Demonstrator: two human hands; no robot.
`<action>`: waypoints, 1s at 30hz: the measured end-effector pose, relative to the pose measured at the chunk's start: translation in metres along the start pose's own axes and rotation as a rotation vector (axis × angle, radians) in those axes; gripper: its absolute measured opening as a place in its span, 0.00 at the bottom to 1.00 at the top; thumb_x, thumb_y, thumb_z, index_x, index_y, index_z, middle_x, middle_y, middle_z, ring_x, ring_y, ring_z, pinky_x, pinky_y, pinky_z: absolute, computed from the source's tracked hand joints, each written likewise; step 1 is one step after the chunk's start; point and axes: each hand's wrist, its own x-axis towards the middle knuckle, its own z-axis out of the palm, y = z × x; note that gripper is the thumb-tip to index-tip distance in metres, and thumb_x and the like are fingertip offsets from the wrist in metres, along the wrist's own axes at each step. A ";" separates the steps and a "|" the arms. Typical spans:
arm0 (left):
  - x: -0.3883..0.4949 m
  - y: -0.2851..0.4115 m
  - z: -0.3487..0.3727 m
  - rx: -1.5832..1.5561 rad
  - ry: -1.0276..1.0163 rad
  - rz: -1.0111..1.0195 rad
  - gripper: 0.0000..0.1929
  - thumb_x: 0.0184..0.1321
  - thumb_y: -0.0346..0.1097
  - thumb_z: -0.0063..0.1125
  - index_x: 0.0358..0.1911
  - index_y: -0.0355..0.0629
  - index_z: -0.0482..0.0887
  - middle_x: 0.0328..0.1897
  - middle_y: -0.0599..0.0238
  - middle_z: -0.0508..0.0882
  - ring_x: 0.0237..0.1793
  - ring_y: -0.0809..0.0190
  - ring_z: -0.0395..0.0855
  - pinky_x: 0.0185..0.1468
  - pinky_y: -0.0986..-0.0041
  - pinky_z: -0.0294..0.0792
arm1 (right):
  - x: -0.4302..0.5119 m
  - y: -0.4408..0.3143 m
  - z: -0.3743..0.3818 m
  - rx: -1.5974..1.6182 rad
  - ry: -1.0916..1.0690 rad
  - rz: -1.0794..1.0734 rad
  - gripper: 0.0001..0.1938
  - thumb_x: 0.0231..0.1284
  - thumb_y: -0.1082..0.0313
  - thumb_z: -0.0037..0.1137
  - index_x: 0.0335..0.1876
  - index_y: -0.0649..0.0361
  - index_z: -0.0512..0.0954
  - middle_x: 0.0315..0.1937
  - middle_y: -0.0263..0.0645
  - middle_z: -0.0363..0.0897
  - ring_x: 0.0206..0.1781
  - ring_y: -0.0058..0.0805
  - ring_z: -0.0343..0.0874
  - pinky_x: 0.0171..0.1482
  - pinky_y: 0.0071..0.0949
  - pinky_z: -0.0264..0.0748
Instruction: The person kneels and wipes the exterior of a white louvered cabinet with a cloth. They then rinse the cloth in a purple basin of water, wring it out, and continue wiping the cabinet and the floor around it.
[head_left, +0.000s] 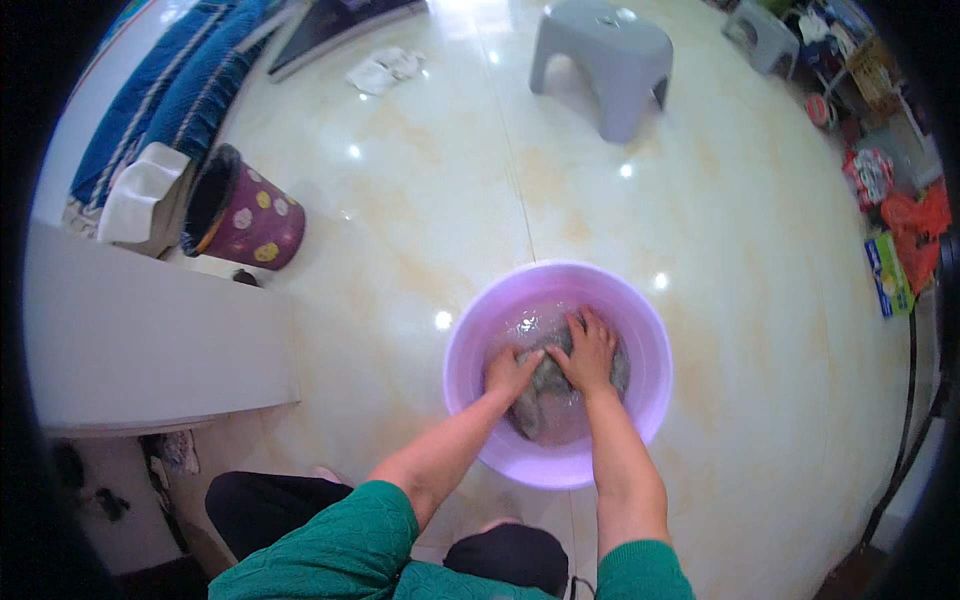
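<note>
A round purple plastic basin (654, 375) stands on the floor in front of me with cloudy, shiny water in it. Wet grey cloth (551, 381) lies bunched in the water, partly under the surface. At the basin's left side my left hand (510, 373) grips an edge of the cloth, its thumb stretched to the right and its fingertips hidden. My right hand (590, 352) rests palm down on the cloth, fingers stretched forward and thumb out to the left. The two thumb tips are close together.
A grey plastic stool (611, 56) stands ahead on the tiled floor (390, 315). To the left are a flowered waste bin (262, 221) and a pale cabinet (165, 330). White crumpled cloth (386, 70) lies farther off. Bags and boxes (892, 270) line the right side.
</note>
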 end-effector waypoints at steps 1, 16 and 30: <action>0.002 -0.005 0.001 -0.004 0.008 -0.029 0.20 0.53 0.50 0.57 0.36 0.39 0.79 0.42 0.46 0.80 0.45 0.44 0.78 0.50 0.61 0.68 | 0.000 0.001 -0.001 0.012 -0.032 0.093 0.28 0.46 0.52 0.61 0.55 0.54 0.71 0.57 0.43 0.65 0.63 0.44 0.58 0.60 0.52 0.56; 0.050 -0.070 0.063 -0.975 -0.343 -0.393 0.14 0.59 0.42 0.47 0.40 0.41 0.79 0.37 0.59 0.80 0.39 0.58 0.77 0.45 0.64 0.69 | -0.045 -0.104 0.007 0.446 0.154 0.416 0.16 0.50 0.57 0.57 0.33 0.63 0.72 0.35 0.49 0.73 0.42 0.51 0.73 0.46 0.44 0.67; 0.010 -0.010 0.005 -0.006 -0.030 -0.041 0.15 0.52 0.41 0.54 0.36 0.35 0.79 0.33 0.49 0.80 0.36 0.53 0.78 0.43 0.62 0.69 | -0.017 -0.023 0.004 -0.041 -0.047 0.672 0.21 0.45 0.56 0.62 0.42 0.60 0.72 0.37 0.52 0.77 0.43 0.52 0.76 0.45 0.47 0.71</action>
